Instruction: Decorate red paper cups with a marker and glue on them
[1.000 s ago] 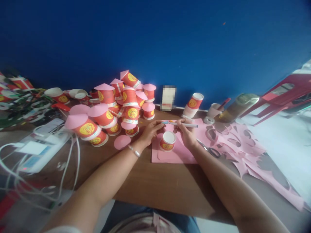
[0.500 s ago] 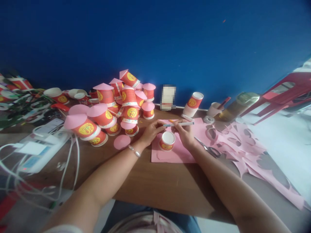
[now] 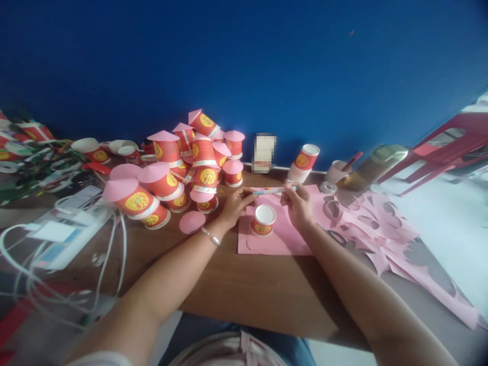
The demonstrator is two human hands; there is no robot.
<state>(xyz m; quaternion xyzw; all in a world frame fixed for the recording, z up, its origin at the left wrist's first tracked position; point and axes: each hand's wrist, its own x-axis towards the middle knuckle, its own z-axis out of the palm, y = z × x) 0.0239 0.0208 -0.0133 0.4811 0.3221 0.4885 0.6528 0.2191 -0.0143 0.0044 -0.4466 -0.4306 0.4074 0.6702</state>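
A slim white pen (image 3: 271,191) is held level between both hands, above the back of the pink paper sheets (image 3: 282,244). My left hand (image 3: 235,206) pinches its left end, and my right hand (image 3: 299,203) grips its right end. Just below the pen, a red and white paper cup (image 3: 263,221) stands on the sheets with its white round face up. Left of my left wrist lies a pink paper disc (image 3: 192,222) on the brown table (image 3: 236,284).
Several red cups with pink cone tops (image 3: 163,147) are piled at the left. White cables and a power strip (image 3: 72,236) lie at far left. To the right are scissors (image 3: 337,237), pink scraps (image 3: 381,223), tape (image 3: 328,187) and a bottle (image 3: 375,165).
My right hand has shifted right and changed its hold to the pen's right end. The pen has moved slightly left. The scissors are now more covered by my right forearm.
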